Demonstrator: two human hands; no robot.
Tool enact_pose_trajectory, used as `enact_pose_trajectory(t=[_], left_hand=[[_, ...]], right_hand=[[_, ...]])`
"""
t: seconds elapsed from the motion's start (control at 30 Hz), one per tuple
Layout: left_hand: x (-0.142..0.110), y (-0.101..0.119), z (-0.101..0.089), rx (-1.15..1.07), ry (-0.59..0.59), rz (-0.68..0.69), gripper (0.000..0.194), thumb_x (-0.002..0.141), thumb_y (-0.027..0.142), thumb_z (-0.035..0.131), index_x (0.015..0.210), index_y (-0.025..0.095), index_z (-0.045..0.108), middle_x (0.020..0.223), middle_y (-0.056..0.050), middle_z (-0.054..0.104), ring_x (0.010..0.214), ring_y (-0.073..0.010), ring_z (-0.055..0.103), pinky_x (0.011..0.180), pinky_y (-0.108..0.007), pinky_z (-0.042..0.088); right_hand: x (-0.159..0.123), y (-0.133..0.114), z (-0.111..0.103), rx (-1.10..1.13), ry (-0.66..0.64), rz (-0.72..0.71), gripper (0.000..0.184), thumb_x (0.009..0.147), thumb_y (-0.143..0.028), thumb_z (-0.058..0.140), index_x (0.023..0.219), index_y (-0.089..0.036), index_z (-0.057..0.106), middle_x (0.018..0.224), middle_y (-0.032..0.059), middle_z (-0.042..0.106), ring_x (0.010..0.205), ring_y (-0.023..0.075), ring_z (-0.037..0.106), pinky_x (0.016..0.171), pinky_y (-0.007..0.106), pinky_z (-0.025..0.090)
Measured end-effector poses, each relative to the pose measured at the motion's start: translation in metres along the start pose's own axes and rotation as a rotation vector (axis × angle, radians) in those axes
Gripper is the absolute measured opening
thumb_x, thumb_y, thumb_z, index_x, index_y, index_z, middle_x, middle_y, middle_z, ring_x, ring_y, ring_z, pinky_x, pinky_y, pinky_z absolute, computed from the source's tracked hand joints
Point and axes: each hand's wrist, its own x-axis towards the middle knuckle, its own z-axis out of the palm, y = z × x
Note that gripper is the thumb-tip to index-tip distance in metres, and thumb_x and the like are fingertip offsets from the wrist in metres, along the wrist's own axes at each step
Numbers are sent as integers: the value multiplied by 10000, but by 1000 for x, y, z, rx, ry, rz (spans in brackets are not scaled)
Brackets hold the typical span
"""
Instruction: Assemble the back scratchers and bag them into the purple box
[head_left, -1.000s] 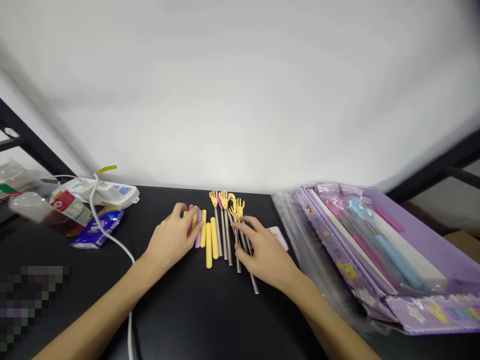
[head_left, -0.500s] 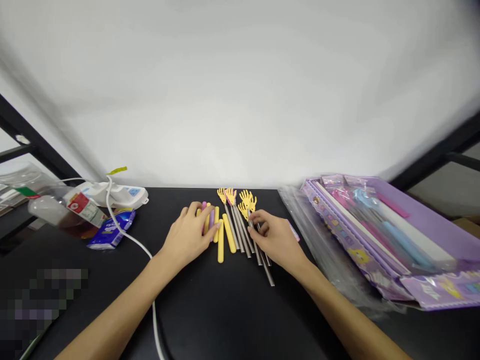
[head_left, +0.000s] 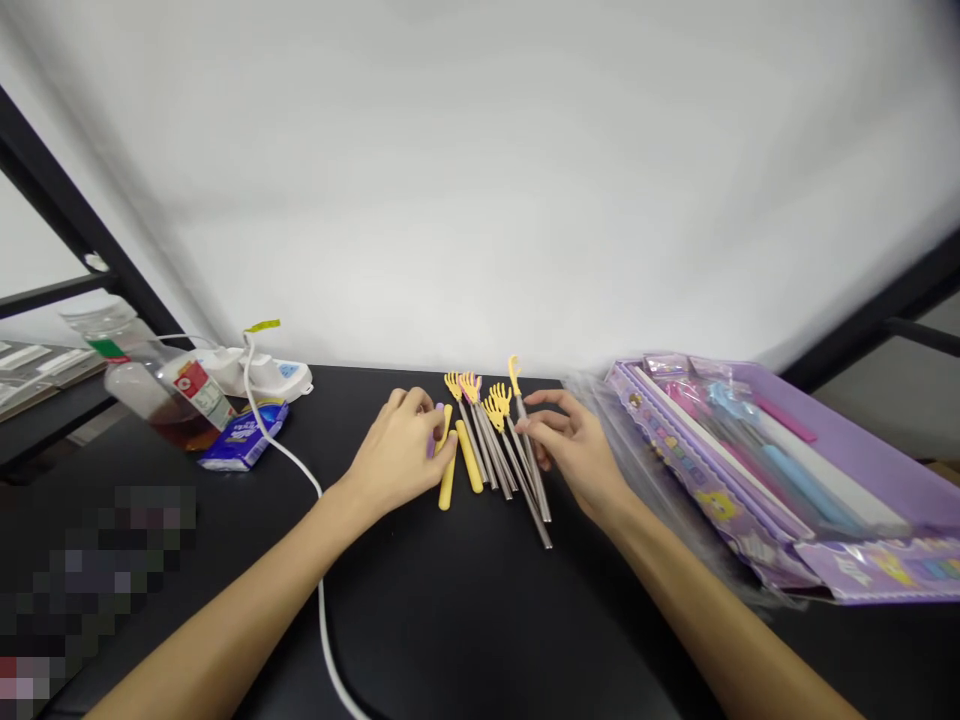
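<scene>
On the counter (head_left: 450, 620), here's the nearer right hand (head_left: 576, 445), fingers in a light pinch on the yellow-headed rod (head_left: 532, 455) at its ten o'clock, long axis eleven-to-five, while the left hand (head_left: 400, 445) curls over coloured sticks (head_left: 448, 480), grip hidden!

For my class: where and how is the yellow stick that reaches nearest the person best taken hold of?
Probably at the near end of the yellow stick, with thumb and finger coming down from above, one on each long side. It is slim and lies flat, its near end apart from the neighbouring yellow stick, while the left hand crowds its far end.
</scene>
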Motion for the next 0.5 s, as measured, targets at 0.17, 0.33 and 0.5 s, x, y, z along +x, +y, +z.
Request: enact_pose_trajectory(t=[0.17,0.33,0.5], left_hand=[[-3,16,12,36,-2,54,122,895,270,570,821,195,631,1042,-93,547,1034,-270,492,953,-433,470],[-2,21,16,49,-1,67,199,936,274,536,793,185,641,1006,-90,539,1009,-260,485,938,-431,461],[2,21,22,95,8,-4,244,917,340,575,764,170,661,1010,-114,551,1011,-281,493,888,-433,472]], right_hand=[[-2,-2,-4,53,-6,-9,370,723,-278,785,1011,-222,560,625,-84,571,484,77,452,435,198,371],[0,-3,-7,83,23,1,397,691,-297,819,989,-210,572,623,-60,597,477,76,449,420,197,350],[0,-6,-9,152,11,58,394,674,-341,832,942,-192,586,720,18,699,479,63,455,423,189,323]])
